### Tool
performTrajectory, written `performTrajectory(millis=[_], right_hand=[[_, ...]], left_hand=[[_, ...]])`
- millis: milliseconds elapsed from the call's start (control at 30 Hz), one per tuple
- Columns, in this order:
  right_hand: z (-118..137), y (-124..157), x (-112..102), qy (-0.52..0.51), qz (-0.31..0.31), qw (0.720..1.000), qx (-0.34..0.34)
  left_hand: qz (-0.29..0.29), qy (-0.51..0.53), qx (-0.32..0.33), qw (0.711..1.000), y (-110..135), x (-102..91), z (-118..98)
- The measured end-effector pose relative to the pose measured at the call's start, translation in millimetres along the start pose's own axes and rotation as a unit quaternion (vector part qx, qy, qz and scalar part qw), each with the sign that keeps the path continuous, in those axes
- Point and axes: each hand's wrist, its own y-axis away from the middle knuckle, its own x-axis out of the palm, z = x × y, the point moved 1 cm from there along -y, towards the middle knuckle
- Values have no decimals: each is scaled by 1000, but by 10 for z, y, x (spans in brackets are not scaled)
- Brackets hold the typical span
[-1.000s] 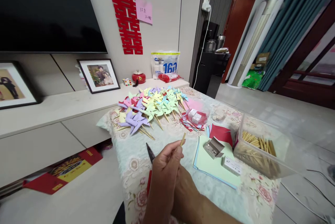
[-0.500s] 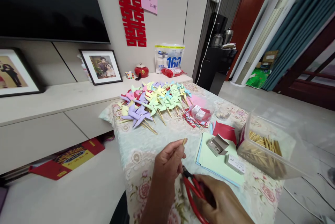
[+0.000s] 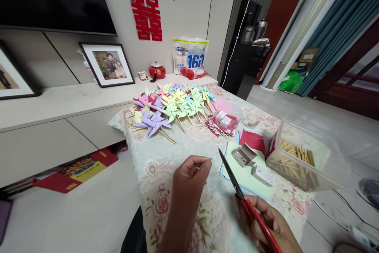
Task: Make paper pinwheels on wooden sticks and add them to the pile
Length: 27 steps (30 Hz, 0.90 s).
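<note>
To work safely, the left hand [image 3: 189, 178] should pinch the stick [image 3: 210, 159] firmly, well away from the scissors [image 3: 232, 176]. Its thumb and forefinger press together on the stick, mostly hidden, above the near table [image 3: 180, 148]. The right hand [image 3: 263, 225] has its fingers curled around the scissors' red handles, the dark, slim metal blades together. Farther off lie creased paper pinwheels [image 3: 171, 107]; at right, smooth green paper [image 3: 237, 180] and a translucent box [image 3: 291, 174].
</note>
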Motion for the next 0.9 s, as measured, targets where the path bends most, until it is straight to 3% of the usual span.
performTrajectory(millis=[100,200,333,633,800,900], right_hand=[[-11,66,49,-45,8,999,8],[46,140,125,-79,17,997,19],[105,149,210,-84,55,994,34],[269,63,452,-70,99,993,-9],[480,-151,612,-71,6,994,-87],[536,-282,658,-70,-12,991,-113]], left_hand=[[3,-51,22,998,16,-17,40],[-5,-116,97,988,44,-27,64],[-19,-182,189,965,111,-25,53],[2,-294,300,908,203,-29,67],[29,-335,375,864,225,-58,121],[57,-377,401,833,213,-85,157]])
